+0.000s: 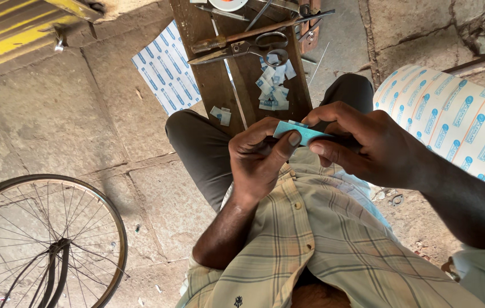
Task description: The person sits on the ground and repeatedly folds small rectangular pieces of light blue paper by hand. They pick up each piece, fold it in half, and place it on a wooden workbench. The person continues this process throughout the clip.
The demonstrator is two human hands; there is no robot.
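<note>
Head view: left hand (259,157) and right hand (362,142) pinched together on one small blue strip (299,132), held above the lap, just in front of the wooden board (208,74). Already cut, by the look of it: a heap of small pieces (274,85) beside the scissors (254,45). Much left, judging by the printed roll (453,120), mostly intact.

Small pale blue strip (302,132), flat and thin, with a whitish edge along its top. Held roughly level, tilted slightly down to the right, above the lap. Pinched at its left end under the left hand (259,157) thumb, right end covered by the right hand (368,145) fingers.
</note>
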